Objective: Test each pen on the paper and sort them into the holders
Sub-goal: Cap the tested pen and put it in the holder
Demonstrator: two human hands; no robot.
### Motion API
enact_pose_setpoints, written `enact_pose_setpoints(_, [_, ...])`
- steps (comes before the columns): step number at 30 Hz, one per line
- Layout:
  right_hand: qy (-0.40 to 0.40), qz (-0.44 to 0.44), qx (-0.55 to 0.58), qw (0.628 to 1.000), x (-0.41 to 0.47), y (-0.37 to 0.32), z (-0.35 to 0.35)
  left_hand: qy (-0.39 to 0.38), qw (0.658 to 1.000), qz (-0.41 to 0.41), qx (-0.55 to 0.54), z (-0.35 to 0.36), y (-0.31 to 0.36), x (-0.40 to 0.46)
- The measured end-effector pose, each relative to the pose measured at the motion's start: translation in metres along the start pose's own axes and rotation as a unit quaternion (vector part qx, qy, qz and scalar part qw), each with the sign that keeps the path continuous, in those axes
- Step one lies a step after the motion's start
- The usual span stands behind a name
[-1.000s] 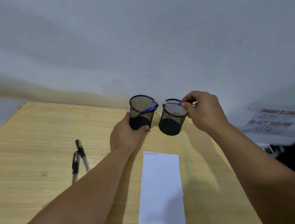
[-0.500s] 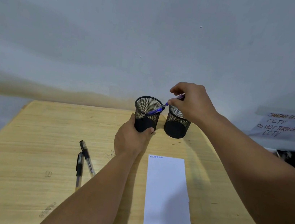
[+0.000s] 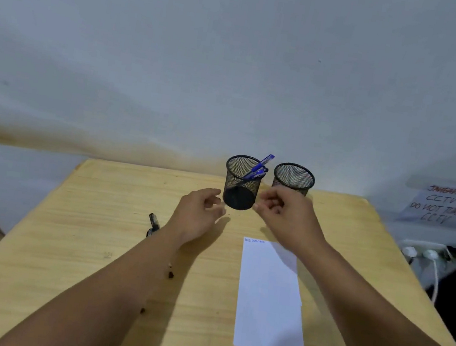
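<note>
Your left hand [image 3: 199, 212] hangs just left of the left holder [image 3: 241, 182], fingers loosely spread and curled, holding nothing; the fingertips [image 3: 218, 201] sit close beside the base of the mesh, and whether they brush it cannot be told; your right hand [image 3: 285, 214] hovers just right of that same holder, its fingers [image 3: 268, 202] half curled toward the palm, nothing pinched between them, and it covers the lower front of the right holder [image 3: 293, 177]; both black mesh cups stand upright near the far edge of the table [image 3: 92, 212], side by side with a small gap between them, roughly midway along that edge; the left one carries blue pens [image 3: 258, 169] that lean to the right, one cap end poking above the rim toward the neighbouring cup, while nothing shows above the rim of the right one and its inside is hidden; the white paper [image 3: 269, 299] lies flat and lengthwise toward the near right part of the table, its far end just under your right wrist, with a faint line of scribbles along its top edge; a black pen [image 3: 153, 224] lies on the wood left of your left wrist, only its far end showing, the rest hidden beneath your forearm; a printed notice [image 3: 447, 206] hangs on the wall beyond the table's far right corner, its lettering blurred.
</note>
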State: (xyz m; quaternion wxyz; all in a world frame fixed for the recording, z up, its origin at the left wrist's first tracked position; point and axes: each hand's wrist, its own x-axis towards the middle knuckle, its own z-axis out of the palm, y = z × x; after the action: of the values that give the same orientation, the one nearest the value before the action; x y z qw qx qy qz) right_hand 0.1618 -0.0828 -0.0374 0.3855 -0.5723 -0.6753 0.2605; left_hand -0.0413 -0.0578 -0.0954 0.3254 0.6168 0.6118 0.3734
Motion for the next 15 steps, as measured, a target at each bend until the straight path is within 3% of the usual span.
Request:
enact_pose_setpoints(4, [-0.084, 0.012, -0.041, 0.996, -0.03, -0.006, 0.046, 0.011, 0.997, 0.016, 0.075, -0.041, -0.012, -0.013])
enact_pose_setpoints(8, [-0.157, 0.014, -0.084, 0.984, -0.061, -0.023, 0.086, 0.046, 0.991, -0.029, 0.123, -0.079, -0.032, -0.022])
enact_pose_setpoints(12, [-0.159, -0.01, -0.139, 0.977, -0.077, -0.037, 0.116, 0.004, 0.975, -0.039, 0.218, -0.1, -0.049, -0.032])
enact_pose_setpoints(15, [-0.155, -0.018, -0.158, 0.975, -0.078, -0.043, 0.129, -0.034, 0.956, 0.02, 0.291, -0.105, -0.056, -0.038])
